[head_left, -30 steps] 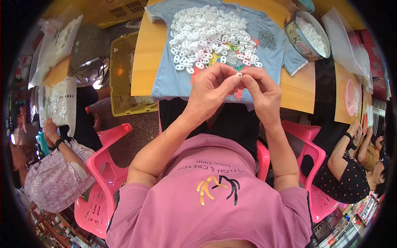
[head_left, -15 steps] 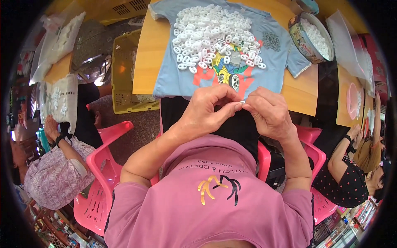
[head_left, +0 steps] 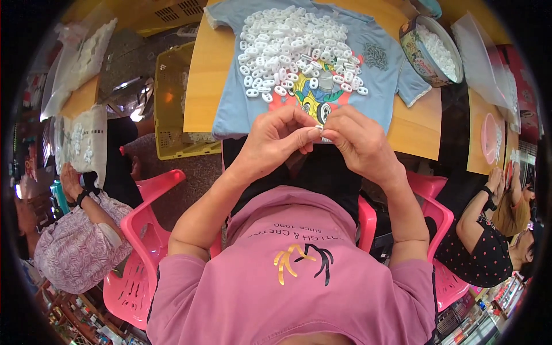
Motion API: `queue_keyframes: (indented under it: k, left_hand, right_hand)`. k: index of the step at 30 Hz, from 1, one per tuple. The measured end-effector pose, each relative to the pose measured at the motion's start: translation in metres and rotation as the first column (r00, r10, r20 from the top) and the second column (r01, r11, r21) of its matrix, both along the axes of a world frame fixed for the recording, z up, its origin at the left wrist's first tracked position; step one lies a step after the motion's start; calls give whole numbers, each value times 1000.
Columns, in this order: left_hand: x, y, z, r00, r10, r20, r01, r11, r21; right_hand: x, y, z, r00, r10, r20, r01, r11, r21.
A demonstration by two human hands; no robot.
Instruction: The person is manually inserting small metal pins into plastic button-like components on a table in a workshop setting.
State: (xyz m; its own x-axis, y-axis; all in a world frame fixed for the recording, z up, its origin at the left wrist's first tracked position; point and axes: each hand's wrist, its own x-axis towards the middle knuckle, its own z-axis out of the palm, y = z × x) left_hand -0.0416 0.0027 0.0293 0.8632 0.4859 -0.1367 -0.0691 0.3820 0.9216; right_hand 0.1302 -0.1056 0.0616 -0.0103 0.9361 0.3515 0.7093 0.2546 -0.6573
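Small white plastic piece (head_left: 322,134), pinched between both hands near the body, just short of the worktop (head_left: 201,86) edge; left hand (head_left: 275,144) and right hand (head_left: 357,144) each with grip pressed together on it, fingertips meeting. Farther off, heap of white oval pieces (head_left: 296,49) on a light blue shirt (head_left: 368,95) spread over the wooden worktop; round tin (head_left: 428,52) far right, yellow crate (head_left: 172,109) left, pink chairs (head_left: 138,241) below.
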Motion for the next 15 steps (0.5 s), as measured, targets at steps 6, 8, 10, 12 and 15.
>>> queue_keyframes:
  k: [6, 8, 10, 12, 15]
  left_hand:
    - [-3, -5, 6, 999, -2, -43, 4, 1000, 29]
    - [0, -8, 3, 999, 39, -32, -39, 999, 10]
    - [3, -10, 0, 997, 79, -20, -79, 997, -10]
    - [8, -7, -2, 986, 161, -44, -159, 987, 32]
    - [8, 1, -10, 983, 182, -33, -182, 983, 12]
  right_hand:
    - [-6, -2, -9, 994, -8, 111, 0, 998, 68]
    - [-10, 1, -13, 993, -47, 105, 40, 997, 71]
    - [-12, 5, -20, 991, -89, 101, 82, 994, 74]
    - [-10, 12, -29, 983, -157, 94, 146, 983, 114]
    - [-2, 22, -21, 982, -122, -143, 120, 993, -21]
